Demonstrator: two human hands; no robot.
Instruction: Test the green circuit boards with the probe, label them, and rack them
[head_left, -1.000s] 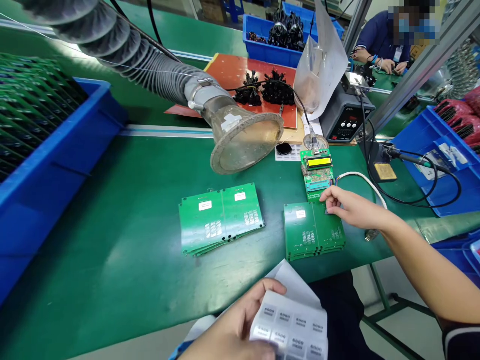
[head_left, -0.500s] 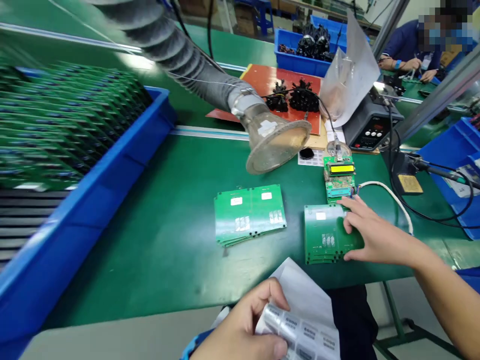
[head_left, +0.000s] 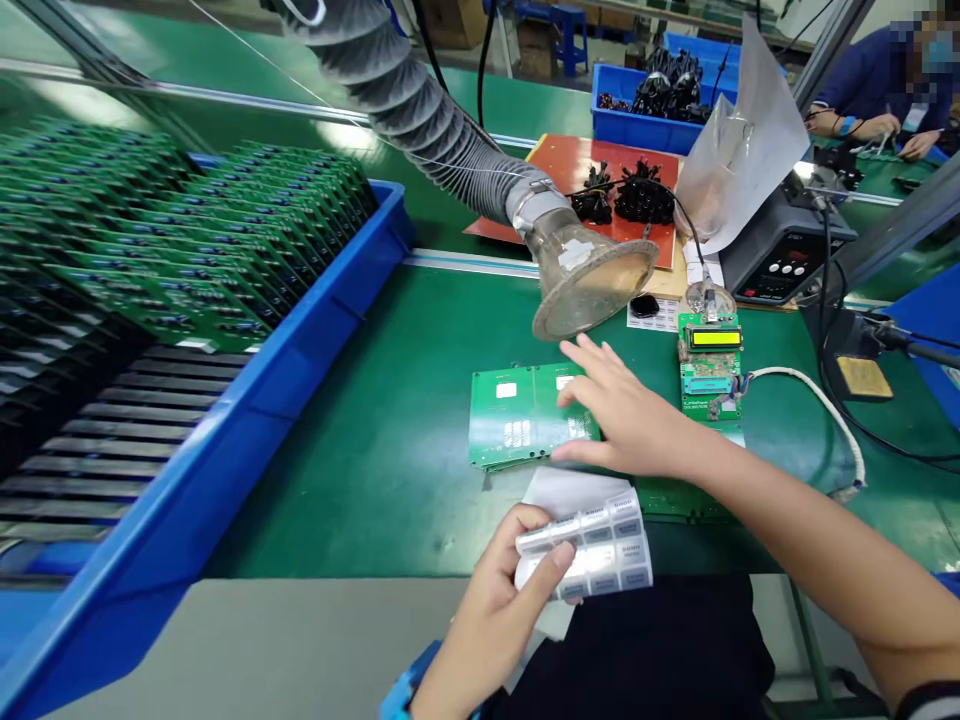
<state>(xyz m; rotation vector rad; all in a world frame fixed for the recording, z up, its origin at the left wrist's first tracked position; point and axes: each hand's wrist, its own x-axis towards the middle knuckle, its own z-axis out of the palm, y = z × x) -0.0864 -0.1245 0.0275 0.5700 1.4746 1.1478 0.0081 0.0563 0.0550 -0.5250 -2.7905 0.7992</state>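
Near the table's front edge, my left hand (head_left: 517,585) grips a curled sheet of printed silver labels (head_left: 604,545), thumb on top. White backing paper shows behind and below it. My right hand (head_left: 619,410) is spread over the right end of a stack of green circuit boards (head_left: 517,410) with white stickers and silver labels; its fingers are apart and hold nothing. Whether the fingertips touch the boards I cannot tell. Under my right forearm, a second board stack (head_left: 675,500) is mostly hidden. Behind it sits a small tester board (head_left: 711,365) with a lit yellow display.
On the left stands a blue bin (head_left: 300,380) packed with upright boards. A fume extraction hose (head_left: 592,270) hangs over the table. At the right are a soldering station (head_left: 795,250), a sponge (head_left: 862,378) and cables. Another person (head_left: 862,100) works at the far right.
My right hand has moved left from the right board stack to the left one. My left hand has raised and turned the label sheet. The view has shifted slightly.
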